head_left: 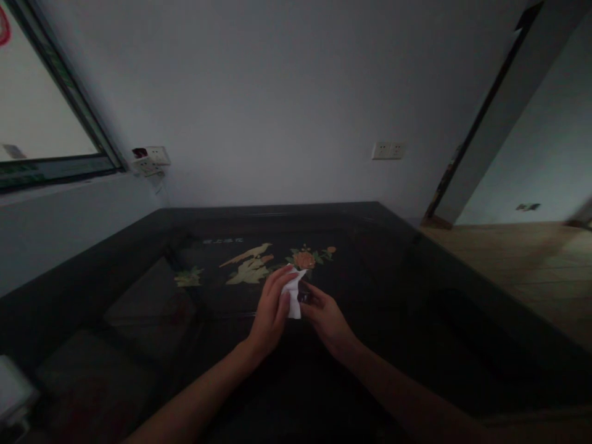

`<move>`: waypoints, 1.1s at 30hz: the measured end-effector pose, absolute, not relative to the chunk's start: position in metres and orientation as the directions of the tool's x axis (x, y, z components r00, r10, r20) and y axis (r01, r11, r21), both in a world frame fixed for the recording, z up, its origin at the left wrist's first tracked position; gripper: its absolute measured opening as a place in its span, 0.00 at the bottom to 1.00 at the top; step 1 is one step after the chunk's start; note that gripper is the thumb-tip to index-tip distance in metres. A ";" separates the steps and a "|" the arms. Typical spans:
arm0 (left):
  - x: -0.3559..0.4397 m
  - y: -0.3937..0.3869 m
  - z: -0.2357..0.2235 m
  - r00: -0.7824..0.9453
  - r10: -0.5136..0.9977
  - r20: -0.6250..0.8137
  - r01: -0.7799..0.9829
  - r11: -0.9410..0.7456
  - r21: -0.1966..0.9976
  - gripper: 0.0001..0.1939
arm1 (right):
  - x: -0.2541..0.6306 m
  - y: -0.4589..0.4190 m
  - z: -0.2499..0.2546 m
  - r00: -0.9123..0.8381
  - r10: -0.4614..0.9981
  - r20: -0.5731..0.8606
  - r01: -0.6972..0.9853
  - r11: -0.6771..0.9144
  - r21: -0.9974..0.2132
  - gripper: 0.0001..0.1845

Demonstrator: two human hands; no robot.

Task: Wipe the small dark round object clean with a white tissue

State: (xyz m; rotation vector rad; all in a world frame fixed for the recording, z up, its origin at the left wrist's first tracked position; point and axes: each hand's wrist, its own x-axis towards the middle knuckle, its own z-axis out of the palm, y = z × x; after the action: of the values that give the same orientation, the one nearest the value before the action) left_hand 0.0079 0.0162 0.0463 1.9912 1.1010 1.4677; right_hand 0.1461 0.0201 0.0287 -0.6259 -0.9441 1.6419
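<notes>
My left hand [272,308] is closed around a small white piece of paper or tissue [295,295], which sticks up between its fingers. My right hand [324,314] sits right beside it, fingers pinched around a small dark object [304,298] that touches the white piece. I cannot make out what that dark object is in the dim light. Both hands hover just over a black glossy table [398,259] painted with a pale bird and orange flowers [277,259].
The table stands against a grey wall with a double socket [388,150] and another socket block [148,160] near a window [41,123] at left. A wooden floor [522,259] and a doorway lie to the right. Something white [12,388] lies at the lower left edge.
</notes>
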 end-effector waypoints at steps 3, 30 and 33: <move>0.009 0.022 0.047 -0.025 0.916 0.400 0.081 -0.397 0.914 0.18 | 0.147 0.018 0.034 -0.266 0.963 0.050 -0.517 -0.099 -0.850 0.30; 0.006 0.022 0.043 0.075 0.835 0.546 0.239 -0.546 0.803 0.16 | 0.147 0.022 0.023 -0.265 0.964 0.022 -0.485 -0.114 -0.867 0.27; 0.009 0.027 0.042 -0.118 0.950 0.289 -0.054 -0.297 0.953 0.17 | 0.148 0.019 0.028 -0.276 0.960 -0.044 -0.467 -0.174 -0.867 0.30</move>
State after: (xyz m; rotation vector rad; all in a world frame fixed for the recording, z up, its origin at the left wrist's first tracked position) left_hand 0.0089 0.0267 0.0420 1.3163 1.0785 1.5427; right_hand 0.1482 0.0194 0.0283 -0.7621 -0.9358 1.6791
